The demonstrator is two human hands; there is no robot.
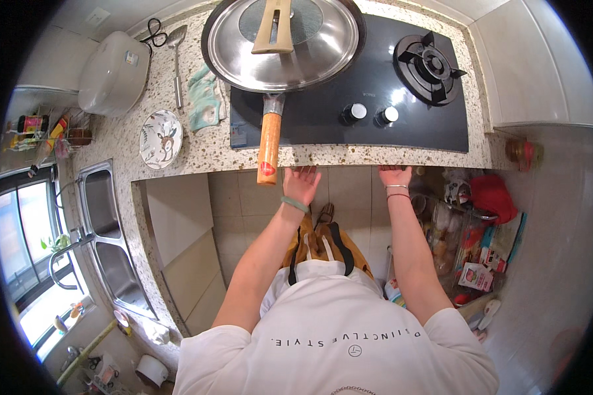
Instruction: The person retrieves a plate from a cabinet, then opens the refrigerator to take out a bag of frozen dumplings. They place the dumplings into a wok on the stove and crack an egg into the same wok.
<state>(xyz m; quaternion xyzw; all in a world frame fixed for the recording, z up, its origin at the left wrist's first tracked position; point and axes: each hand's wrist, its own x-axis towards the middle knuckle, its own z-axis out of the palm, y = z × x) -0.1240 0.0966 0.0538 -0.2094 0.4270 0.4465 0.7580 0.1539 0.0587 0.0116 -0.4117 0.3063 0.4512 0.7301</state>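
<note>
Two bare hands rest at the front edge of the speckled stone counter (pixel 197 148), both with fingers spread and holding nothing. The left hand (pixel 301 184), with a pale green bangle on its wrist, touches the counter's edge just right of the orange handle (pixel 269 148) of a frying pan; its grip is released, and the handle tip hangs just beside it without contact that I can make out. The right hand (pixel 395 176), wearing thin bracelets, presses the same edge further right, below the two round stove knobs (pixel 369 115); its grip is likewise released.

The frying pan sits on the left burner of the black glass hob (pixel 323 125), covered by a steel lid (pixel 283 46) with a glass centre and a wooden handle. Its orange handle reaches past the front edge of the counter. The right burner (pixel 430 64) stands bare near the far right corner.

Left of the hob lie a teal cloth (pixel 204 99), a metal ladle (pixel 176 62) and black scissors (pixel 155 31) towards the far edge. A patterned plate (pixel 160 138) sits nearer the front edge, and a white lidded container (pixel 114 74) stands at the far left corner. A double steel sink (pixel 105 230) runs along the left side.
</note>
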